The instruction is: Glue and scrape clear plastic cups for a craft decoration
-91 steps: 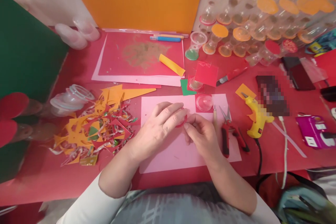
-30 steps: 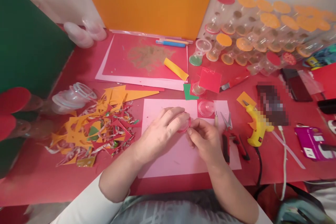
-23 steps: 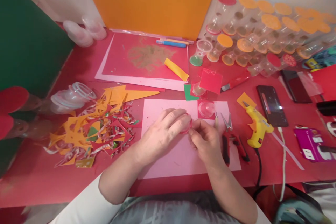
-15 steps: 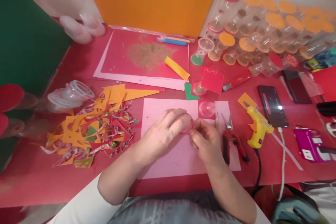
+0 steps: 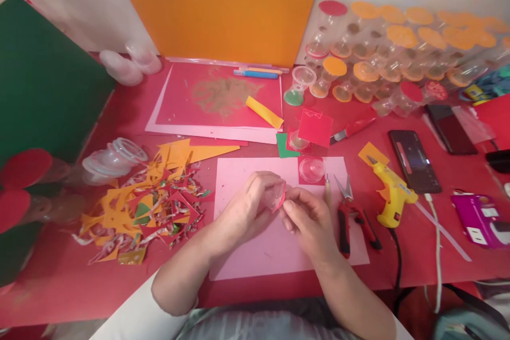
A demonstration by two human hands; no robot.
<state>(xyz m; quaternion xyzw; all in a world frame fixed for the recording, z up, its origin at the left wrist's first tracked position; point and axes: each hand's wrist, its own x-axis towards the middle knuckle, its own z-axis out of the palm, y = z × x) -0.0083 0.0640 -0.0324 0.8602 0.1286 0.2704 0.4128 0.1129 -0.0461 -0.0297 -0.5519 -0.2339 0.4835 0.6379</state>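
My left hand [image 5: 247,207] is closed round a small clear plastic cup [image 5: 274,197] with a red base, tilted on its side above the pink sheet [image 5: 279,249]. The fingers of my right hand [image 5: 308,220] pinch at the cup's red edge from the right. Both hands meet over the middle of the pink sheet. Just beyond them another clear cup [image 5: 311,169] rests on a red square of paper.
Red scissors [image 5: 346,212] and a yellow glue gun [image 5: 392,194] lie right of my hands. Orange and red paper scraps [image 5: 147,202] are piled at the left. Rows of clear cups with orange lids [image 5: 398,53] stand at the back right. Two phones [image 5: 414,159] lie beyond the glue gun.
The cup, which lay flat under my left fingers, is now lifted and tipped on its side between both hands. The view has shifted slightly.
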